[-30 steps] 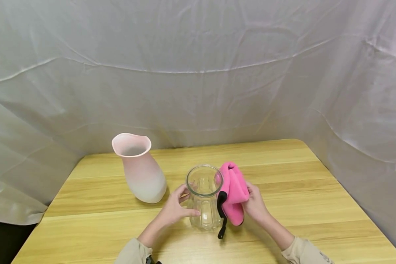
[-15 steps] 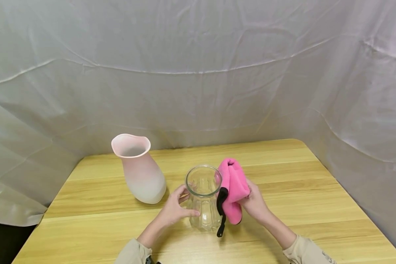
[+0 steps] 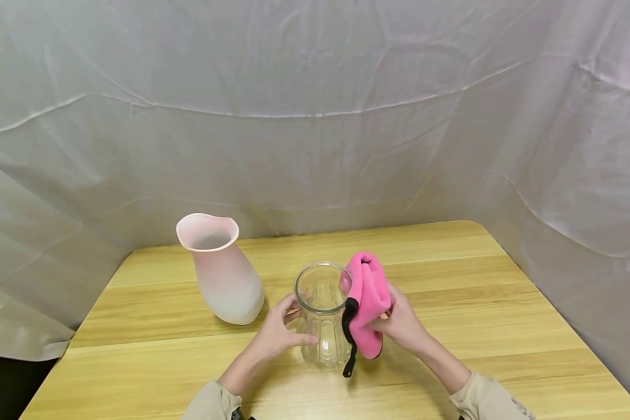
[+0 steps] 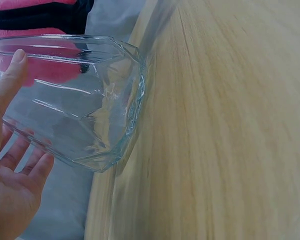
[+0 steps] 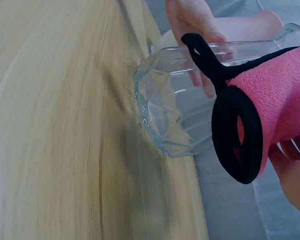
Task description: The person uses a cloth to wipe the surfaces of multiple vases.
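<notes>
A clear faceted glass vase (image 3: 326, 345) stands upright on the table. My left hand (image 3: 277, 333) grips it from the left, thumb in front and the other fingers round behind, as the left wrist view also shows on the glass (image 4: 85, 100). In my right hand (image 3: 406, 324) is a folded pink cloth (image 3: 370, 300) with black trim and a hanging black loop. It lies against the vase's right side near the rim. Some right fingers are hidden behind the cloth. From the right wrist, the cloth (image 5: 275, 95) covers part of the glass.
A tall pink-and-white vase (image 3: 230, 283) with a wavy rim stands to the left of my left hand. The wooden table (image 3: 483, 338) reaches back to grey fabric hangings (image 3: 315, 146) behind and at both sides.
The cloth rose slightly at first, then my right hand shifted it a little left against the glass, with fingers regripping it. Left hand and glass vase stay put.
</notes>
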Motion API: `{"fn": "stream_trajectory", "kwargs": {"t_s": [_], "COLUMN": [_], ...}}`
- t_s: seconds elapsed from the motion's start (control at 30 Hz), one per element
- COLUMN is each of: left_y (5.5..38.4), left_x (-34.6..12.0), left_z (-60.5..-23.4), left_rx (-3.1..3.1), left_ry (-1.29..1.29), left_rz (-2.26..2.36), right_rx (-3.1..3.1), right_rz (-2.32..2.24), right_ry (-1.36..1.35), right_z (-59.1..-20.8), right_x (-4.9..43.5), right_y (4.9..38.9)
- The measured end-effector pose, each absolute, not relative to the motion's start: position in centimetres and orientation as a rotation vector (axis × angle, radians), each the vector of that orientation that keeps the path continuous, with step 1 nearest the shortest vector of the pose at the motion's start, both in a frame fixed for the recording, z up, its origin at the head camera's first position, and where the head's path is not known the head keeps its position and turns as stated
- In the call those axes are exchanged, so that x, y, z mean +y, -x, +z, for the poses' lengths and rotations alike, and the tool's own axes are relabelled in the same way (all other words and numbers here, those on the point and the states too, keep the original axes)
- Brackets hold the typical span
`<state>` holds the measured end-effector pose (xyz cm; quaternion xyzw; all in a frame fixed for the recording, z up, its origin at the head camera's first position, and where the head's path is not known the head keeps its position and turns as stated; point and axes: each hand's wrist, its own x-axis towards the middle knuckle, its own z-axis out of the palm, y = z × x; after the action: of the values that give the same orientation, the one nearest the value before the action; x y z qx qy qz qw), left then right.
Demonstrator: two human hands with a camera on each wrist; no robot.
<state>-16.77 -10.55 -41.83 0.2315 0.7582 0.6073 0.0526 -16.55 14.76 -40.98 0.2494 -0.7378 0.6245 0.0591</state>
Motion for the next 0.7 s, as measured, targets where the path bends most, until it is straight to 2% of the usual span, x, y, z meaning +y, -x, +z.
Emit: {"fn": "stream_trajectory", "kwargs": {"t_s": [0.3, 0.7], "left_y": [18.0, 18.0], "left_x": [-11.0, -10.9], "left_z": [-44.4, -44.8], "left_rx": [2.326, 2.340], "left_ry": [-0.726, -0.701], "left_rz": [1.846, 1.843], "right_rx": [-2.139, -2.229], "right_rz": [1.734, 1.742], "right_ry": [-0.719, -0.647], "right_z": [-41.6, -42.2], "right_x": [13.0, 13.4], "right_y": [16.0, 15.8]}}
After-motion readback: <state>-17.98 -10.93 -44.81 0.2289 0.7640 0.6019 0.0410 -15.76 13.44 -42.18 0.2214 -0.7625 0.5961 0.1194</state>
